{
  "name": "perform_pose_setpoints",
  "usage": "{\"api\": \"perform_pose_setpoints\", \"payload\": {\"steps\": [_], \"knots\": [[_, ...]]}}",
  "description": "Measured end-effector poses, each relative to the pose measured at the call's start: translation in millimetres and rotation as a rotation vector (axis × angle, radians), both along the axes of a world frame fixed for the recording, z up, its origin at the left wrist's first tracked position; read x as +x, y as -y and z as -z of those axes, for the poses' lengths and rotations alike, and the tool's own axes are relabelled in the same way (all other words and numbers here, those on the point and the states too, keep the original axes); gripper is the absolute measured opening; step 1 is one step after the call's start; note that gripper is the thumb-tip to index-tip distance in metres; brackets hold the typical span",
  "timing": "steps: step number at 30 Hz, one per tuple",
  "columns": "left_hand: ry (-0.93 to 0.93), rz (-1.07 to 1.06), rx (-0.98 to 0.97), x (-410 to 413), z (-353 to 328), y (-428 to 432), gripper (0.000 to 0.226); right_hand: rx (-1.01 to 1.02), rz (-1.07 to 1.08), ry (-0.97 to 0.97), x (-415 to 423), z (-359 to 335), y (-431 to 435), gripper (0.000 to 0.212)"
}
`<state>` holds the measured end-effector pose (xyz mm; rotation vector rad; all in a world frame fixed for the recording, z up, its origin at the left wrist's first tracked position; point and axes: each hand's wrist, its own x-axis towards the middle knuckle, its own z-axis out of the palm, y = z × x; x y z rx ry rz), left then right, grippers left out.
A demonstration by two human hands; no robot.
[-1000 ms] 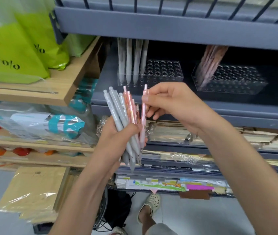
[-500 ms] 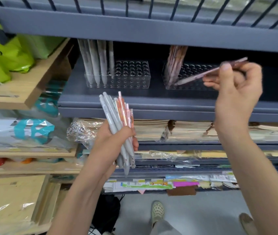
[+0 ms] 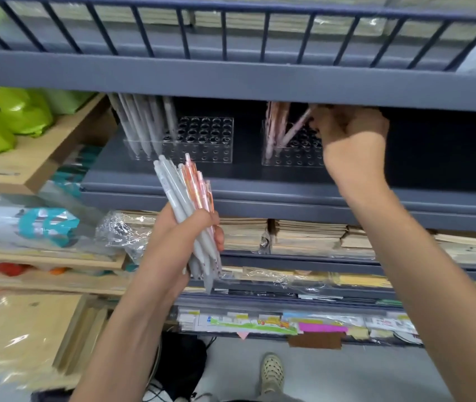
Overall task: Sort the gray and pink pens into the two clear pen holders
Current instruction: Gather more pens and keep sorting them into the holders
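My left hand (image 3: 183, 242) grips a bundle of gray and pink pens (image 3: 186, 198) upright in front of the shelf edge. Two clear pen holders stand on the dark shelf. The left holder (image 3: 202, 140) has several gray pens (image 3: 141, 123) in its left rows. The right holder (image 3: 291, 153) has several pink pens (image 3: 273, 126) at its left end. My right hand (image 3: 349, 134) reaches in over the right holder and pinches one pink pen (image 3: 296, 127), tilted, with its tip down at the holder's holes.
A railed shelf (image 3: 231, 79) hangs low over the holders. Stacked paper goods (image 3: 303, 236) fill the shelves below. Green bags (image 3: 13, 117) sit on a wooden shelf (image 3: 36, 166) at the left. My shoe (image 3: 271, 372) shows on the floor.
My right hand has pulled one pink pen out of the bundle and carried it up and right into the shelf, down to the right holder. The left hand keeps the bundle.
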<state>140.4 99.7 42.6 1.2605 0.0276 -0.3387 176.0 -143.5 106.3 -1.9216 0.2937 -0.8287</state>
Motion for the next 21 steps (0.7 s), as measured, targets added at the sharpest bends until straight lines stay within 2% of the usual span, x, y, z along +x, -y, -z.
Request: {"api": "perform_pose_setpoints", "payload": {"steps": [3,5,13,16,19,21], "knots": [[0.013,0.000,0.026,-2,3,3,0.022,-0.155,-0.067,-0.061,13,-7,-4,0.030],[0.015,-0.002,0.031,-3,4,4,0.023,-0.264,-0.075,-0.117,18,-10,-6,0.032],[0.028,0.011,0.032,-2,6,3,0.025,-0.326,-0.122,-0.284,24,-17,-9,0.037],[0.027,0.028,0.043,-1,7,-1,0.030,-0.229,-0.108,-0.186,19,-15,-10,0.030],[0.034,0.052,0.050,1,9,-4,0.031,-0.119,-0.027,0.052,3,-9,-16,0.024],[0.047,0.081,0.059,1,10,-5,0.032,-0.044,-0.087,0.092,-9,-7,-27,0.023]]}}
